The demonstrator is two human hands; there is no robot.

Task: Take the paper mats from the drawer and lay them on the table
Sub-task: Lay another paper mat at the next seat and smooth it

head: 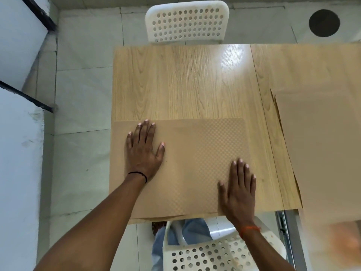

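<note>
A brown paper mat (191, 153) with a fine checkered texture lies flat on the near half of the wooden table (175, 81), its left edge along the table's left edge. My left hand (143, 148) rests palm down on the mat's left part, fingers spread. My right hand (239, 189) lies flat on the mat's near right corner, fingers apart. Neither hand grips anything. More brown paper mats (320, 149) lie stacked on the right side of the table, running past the near edge. No drawer is in sight.
A white perforated chair (187, 22) stands at the table's far side. Another white perforated chair (214, 253) is at the near edge below my arms. Tiled floor lies to the left, with white panels (17, 133) along the wall. A dark round floor cover (324, 23) is at the far right.
</note>
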